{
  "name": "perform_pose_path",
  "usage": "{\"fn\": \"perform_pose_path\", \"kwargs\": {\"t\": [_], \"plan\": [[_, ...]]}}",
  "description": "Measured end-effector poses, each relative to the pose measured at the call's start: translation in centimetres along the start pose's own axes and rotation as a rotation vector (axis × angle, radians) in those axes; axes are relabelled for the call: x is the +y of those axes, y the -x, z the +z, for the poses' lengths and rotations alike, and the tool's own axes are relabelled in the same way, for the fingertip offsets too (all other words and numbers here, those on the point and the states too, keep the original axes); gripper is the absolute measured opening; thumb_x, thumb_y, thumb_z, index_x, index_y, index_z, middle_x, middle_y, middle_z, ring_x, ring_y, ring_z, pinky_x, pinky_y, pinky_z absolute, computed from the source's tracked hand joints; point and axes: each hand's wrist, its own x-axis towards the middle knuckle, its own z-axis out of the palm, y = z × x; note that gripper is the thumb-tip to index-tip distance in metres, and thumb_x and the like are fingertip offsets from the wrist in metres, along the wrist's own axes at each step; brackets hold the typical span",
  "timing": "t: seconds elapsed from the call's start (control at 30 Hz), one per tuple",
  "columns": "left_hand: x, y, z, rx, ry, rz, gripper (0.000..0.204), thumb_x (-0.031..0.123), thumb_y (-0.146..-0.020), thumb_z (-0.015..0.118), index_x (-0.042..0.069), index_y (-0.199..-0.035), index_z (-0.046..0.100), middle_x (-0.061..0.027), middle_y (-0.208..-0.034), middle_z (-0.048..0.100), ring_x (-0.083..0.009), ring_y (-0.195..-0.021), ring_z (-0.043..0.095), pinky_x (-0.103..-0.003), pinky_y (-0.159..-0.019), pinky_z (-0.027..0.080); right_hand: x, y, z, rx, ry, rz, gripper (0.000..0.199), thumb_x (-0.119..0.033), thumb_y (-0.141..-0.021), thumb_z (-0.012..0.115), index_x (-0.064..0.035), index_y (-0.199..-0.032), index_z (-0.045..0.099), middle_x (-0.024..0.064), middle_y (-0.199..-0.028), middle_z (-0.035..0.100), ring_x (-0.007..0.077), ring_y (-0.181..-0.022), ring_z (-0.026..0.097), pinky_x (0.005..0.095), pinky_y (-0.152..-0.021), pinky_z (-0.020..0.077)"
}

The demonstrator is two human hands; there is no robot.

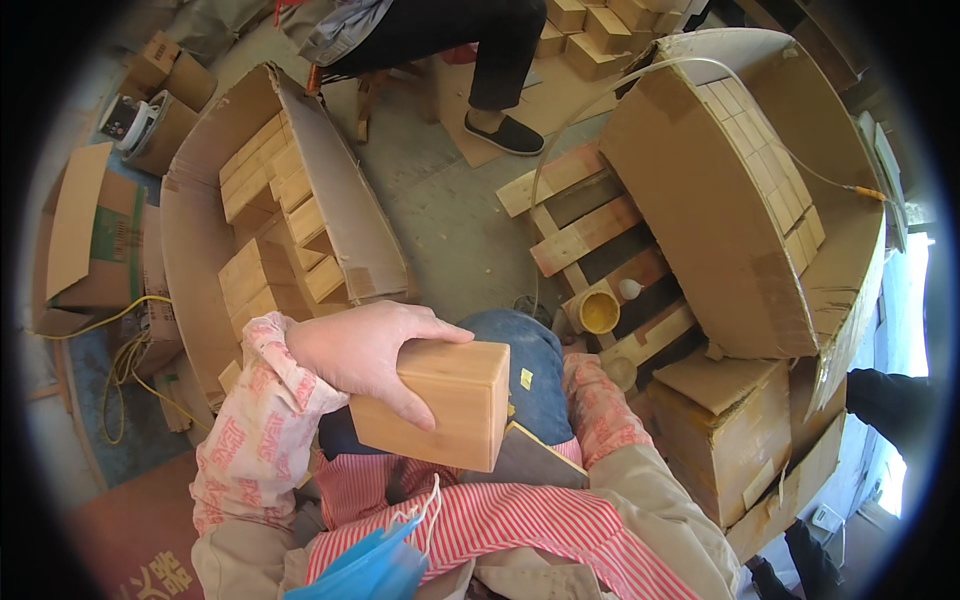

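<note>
My left hand [375, 350] is closed around a smooth wooden box [440, 410], thumb over the near side and fingers over the top. The box is held in front of my body, above my lap. Under its right end lies a flat grey board [535, 462] with a pale edge. My right forearm, in a pink-patterned sleeve [603, 410], reaches forward beside my blue-clad knee [525, 345]. The right hand itself does not show. A small yellowish scrap [526, 379] sits on the knee.
An open carton [375, 235] with stacked wooden blocks stands at left, another carton [700, 200] at right by a slatted pallet [585, 235]. A yellow-lined cup [599, 312] is near the pallet. A thin hose [560, 140] arches overhead. Another person's shoe [505, 133] is ahead.
</note>
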Motion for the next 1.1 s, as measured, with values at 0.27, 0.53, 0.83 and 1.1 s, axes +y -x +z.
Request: {"fn": "perform_pose_path", "kwargs": {"t": [0.27, 0.53, 0.83, 1.1], "plan": [[-1.1, 0.2, 0.7, 0.061, -0.016, 0.136, 0.098, 0.035, -0.065, 0.100, 0.004, -0.149, 0.061, -0.0145, -0.129, 0.066, -0.0273, -0.121, 0.062, -0.037, -0.105, 0.049, -1.9, 3.8, -0.5, 0.080, 0.018, 0.081, 0.036, -0.028, -0.080, 0.078, -0.0066, -0.109, 0.079, 0.0185, -0.110, 0.077, 0.0357, -0.107, 0.074, 0.0461, -0.092, 0.0581], [2.6, 1.9, -0.1, -0.066, -0.076, 0.028, 0.099, 0.044, -0.065, 0.102, 0.001, -0.146, 0.064, -0.0188, -0.132, 0.069, -0.0271, -0.122, 0.067, -0.036, -0.107, 0.050, -1.7, 13.6, -2.6, 0.112, -0.017, -0.574, 0.031, -0.021, -0.073, 0.077, -0.0089, -0.100, 0.068, 0.0150, -0.093, 0.070, 0.0328, -0.090, 0.069, 0.0442, -0.077, 0.0526], [2.6, 1.1, 2.1, -0.009, -0.341, 0.054, 0.093, 0.049, -0.065, 0.098, 0.003, -0.140, 0.068, -0.0185, -0.131, 0.072, -0.0329, -0.122, 0.067, -0.039, -0.105, 0.052, -2.0, 13.6, -5.4, -0.321, -0.589, -0.307, 0.043, -0.049, -0.105, 0.063, -0.0082, -0.110, 0.075, 0.0028, -0.092, 0.071, 0.0159, -0.073, 0.064, 0.0324, -0.067, 0.0535], [5.1, 2.7, 3.2, 0.033, -0.355, -0.174, 0.099, 0.054, -0.064, 0.093, 0.003, -0.144, 0.064, -0.0180, -0.133, 0.068, -0.0352, -0.125, 0.063, -0.041, -0.106, 0.051, -7.5, 18.3, -11.9, -0.134, -0.708, -0.127, 0.035, -0.018, -0.093, 0.080, -0.0066, -0.125, 0.072, 0.0092, -0.108, 0.078, 0.0226, -0.094, 0.076, 0.0356, -0.067, 0.0559]]}}
